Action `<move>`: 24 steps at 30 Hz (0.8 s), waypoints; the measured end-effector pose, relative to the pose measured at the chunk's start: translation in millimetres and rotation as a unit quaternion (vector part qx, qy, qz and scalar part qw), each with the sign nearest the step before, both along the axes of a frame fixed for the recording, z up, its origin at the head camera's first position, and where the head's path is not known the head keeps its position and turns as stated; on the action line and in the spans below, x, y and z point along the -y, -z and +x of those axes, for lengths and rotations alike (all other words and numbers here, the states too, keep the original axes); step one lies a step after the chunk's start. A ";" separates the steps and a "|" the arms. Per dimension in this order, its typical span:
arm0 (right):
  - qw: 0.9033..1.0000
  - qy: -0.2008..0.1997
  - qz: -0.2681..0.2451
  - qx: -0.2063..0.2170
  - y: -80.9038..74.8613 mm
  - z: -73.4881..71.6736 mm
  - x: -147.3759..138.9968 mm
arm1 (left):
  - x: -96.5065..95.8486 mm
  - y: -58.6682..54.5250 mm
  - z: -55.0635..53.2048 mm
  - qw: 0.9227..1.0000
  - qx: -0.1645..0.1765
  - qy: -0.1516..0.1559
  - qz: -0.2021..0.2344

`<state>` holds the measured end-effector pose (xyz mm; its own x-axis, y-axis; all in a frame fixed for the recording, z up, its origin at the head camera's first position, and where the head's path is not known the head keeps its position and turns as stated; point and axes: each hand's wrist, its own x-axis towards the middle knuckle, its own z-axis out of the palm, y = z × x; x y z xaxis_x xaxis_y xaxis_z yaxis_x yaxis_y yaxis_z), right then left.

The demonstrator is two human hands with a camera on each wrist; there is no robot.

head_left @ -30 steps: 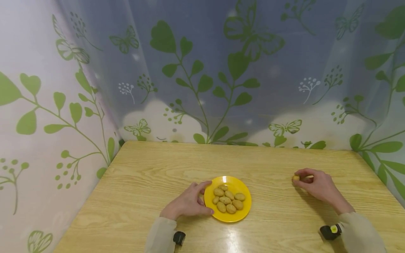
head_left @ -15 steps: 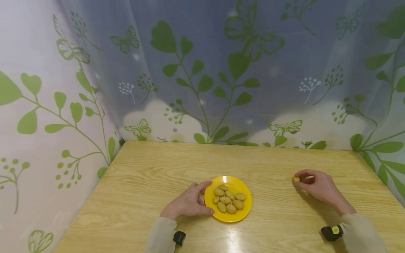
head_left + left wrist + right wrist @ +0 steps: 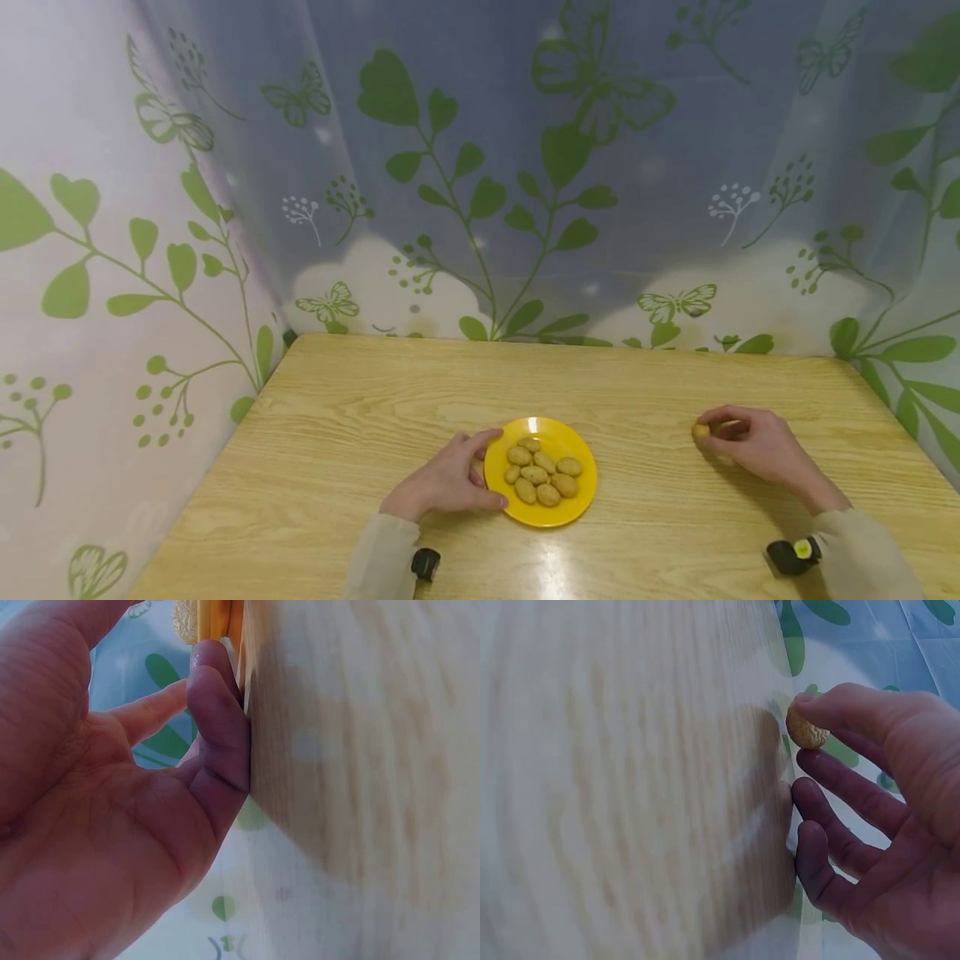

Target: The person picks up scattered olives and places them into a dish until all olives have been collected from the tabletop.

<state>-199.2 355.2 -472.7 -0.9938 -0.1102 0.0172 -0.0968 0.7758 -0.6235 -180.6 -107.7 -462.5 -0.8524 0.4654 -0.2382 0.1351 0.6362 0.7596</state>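
Note:
My left hand (image 3: 446, 479) holds the left side of a round yellow plate (image 3: 583, 492), with the thumb on its near rim and a finger on the far rim. Several small oval tan pieces, nut-like and wrinkled (image 3: 568, 467), lie in the middle of the plate. To the right, my right hand (image 3: 757, 437) pinches one more nut-like piece (image 3: 808, 731) between thumb and index finger; its surface is wrinkled. The other fingers (image 3: 832, 825) are spread below, close to the tabletop. In the left wrist view, only the plate's yellow edge (image 3: 214, 619) shows beyond the fingertips.
Both hands work over a light wood-grain table (image 3: 360, 392). A curtain (image 3: 480, 250) printed with green leaves and butterflies hangs behind it and along the sides. Black bands with small devices (image 3: 791, 557) sit at the wrists, over beige sleeves (image 3: 866, 554).
My right hand has shifted very slightly toward me, still pinching the nut-like piece. My left hand and the plate have stayed in place.

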 end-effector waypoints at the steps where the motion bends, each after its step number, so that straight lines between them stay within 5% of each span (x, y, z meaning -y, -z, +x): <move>1: 1.000 0.000 0.000 -0.003 0.2 0.3 0.0 | 0.1 0.3 -0.1 1.000 0.000 0.000 0.000; 24: 0.993 -0.066 -0.098 -0.003 -6.2 5.5 36.1 | -0.1 2.6 -2.1 1.000 -0.002 0.002 -0.009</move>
<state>-193.6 319.1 -466.5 -0.9706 -0.2337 0.0570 -0.1939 0.6199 -0.7603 -182.7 -107.5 -465.1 -0.8519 0.4639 -0.2430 0.1404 0.6494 0.7474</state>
